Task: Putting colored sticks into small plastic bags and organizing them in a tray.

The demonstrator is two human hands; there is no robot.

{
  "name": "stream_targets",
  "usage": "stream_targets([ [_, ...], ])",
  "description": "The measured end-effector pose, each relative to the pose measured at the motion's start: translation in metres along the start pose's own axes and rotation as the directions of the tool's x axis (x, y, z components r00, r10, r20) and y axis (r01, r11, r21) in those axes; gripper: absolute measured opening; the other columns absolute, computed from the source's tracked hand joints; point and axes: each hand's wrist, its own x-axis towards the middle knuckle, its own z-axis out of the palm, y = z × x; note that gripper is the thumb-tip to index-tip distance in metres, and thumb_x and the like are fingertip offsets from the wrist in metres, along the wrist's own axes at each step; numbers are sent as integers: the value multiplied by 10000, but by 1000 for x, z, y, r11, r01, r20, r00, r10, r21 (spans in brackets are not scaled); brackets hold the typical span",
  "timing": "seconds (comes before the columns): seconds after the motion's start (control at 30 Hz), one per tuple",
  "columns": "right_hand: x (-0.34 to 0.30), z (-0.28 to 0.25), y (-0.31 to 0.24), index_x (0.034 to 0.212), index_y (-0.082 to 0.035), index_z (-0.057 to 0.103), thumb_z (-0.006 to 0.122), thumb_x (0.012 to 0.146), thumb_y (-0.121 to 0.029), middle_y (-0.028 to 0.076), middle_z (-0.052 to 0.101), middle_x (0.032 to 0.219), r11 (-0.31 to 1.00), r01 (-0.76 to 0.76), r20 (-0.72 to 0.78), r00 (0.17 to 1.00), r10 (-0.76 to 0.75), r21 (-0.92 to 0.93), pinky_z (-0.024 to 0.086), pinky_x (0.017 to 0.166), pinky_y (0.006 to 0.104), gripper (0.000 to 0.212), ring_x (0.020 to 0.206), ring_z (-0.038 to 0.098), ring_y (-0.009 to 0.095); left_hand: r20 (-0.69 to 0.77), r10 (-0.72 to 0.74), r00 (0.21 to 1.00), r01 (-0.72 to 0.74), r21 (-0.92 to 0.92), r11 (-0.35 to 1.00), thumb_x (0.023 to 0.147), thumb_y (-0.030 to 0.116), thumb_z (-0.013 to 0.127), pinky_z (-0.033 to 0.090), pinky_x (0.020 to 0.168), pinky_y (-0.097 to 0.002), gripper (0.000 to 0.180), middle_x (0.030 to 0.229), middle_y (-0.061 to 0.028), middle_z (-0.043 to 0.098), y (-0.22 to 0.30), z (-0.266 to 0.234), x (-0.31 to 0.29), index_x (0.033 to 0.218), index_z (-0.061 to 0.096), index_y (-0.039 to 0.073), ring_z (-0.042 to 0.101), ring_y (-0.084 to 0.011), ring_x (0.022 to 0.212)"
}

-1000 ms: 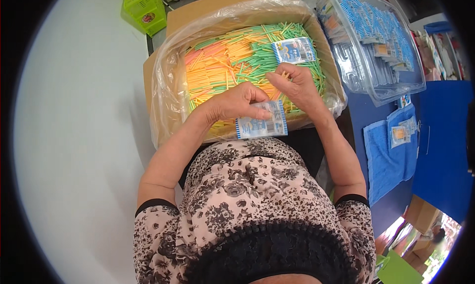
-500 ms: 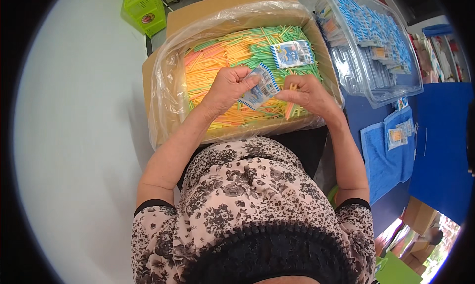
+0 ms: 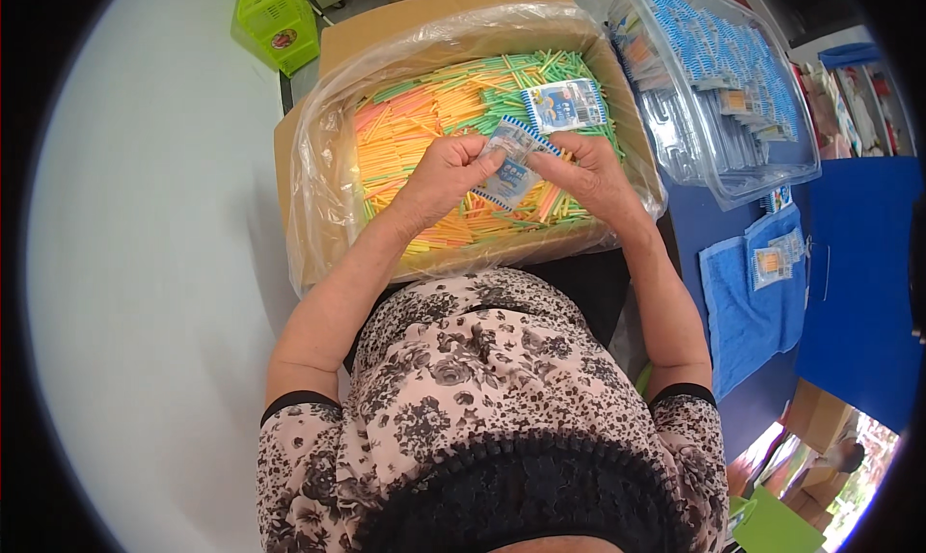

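A small clear plastic packet with blue-and-white striped ends is held over a large open carton. My left hand pinches its left side between thumb and fingers. On the packet's right edge my right hand is closed, thumb against the film. A few orange and pink sticks show just below the right palm; whether that hand grips them I cannot tell. Thin coloured sticks in orange, yellow, pink and green fill the carton. On the green ones, beyond my right hand, lies another packet.
The cardboard carton has a clear plastic liner. To its right, a clear tub holds many blue-and-white packets. Nearer on that side, a packet lies on a blue towel. A green crate stands far left.
My right hand has turned and moved slightly left onto the packet's edge. The sticks that showed between its fingers are now mostly hidden. My left hand keeps its pinch.
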Motion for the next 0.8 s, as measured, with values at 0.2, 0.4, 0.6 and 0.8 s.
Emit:
stream_targets([
  [0.2,-2,-16,-4,714,8,611,628,887,-191,-18,485,586,920,-88,70,990,123,-382,350,502,250,265,605,458,25,-103,25,994,-21,38,999,897,127,628,491,720,-223,167,839,-16,677,-1,-10,-1,993,673,-3,608,-57,750],
  [0.4,-7,-14,3,674,2,560,597,910,-222,-8,482,566,783,159,196,979,-48,-602,349,480,261,328,555,475,37,-121,52,991,-56,-34,998,828,50,693,488,714,-219,134,831,-15,679,9,-6,-4,945,688,-14,606,-63,742],
  [0.6,7,-28,-37,667,-43,569,594,909,-265,-40,526,608,974,-136,-101,982,157,182,340,469,237,329,537,485,27,-51,-3,999,4,24,1000,810,35,700,492,745,-228,138,884,-49,684,14,0,-5,936,702,-22,615,-86,795],
  [0.8,22,-19,-36,688,-64,596,613,897,-283,-70,519,626,950,-241,-3,969,246,198,329,470,214,303,538,460,11,32,41,999,-43,71,997,801,38,707,492,771,-236,170,957,-91,682,9,0,-2,960,707,-20,614,-101,849],
])
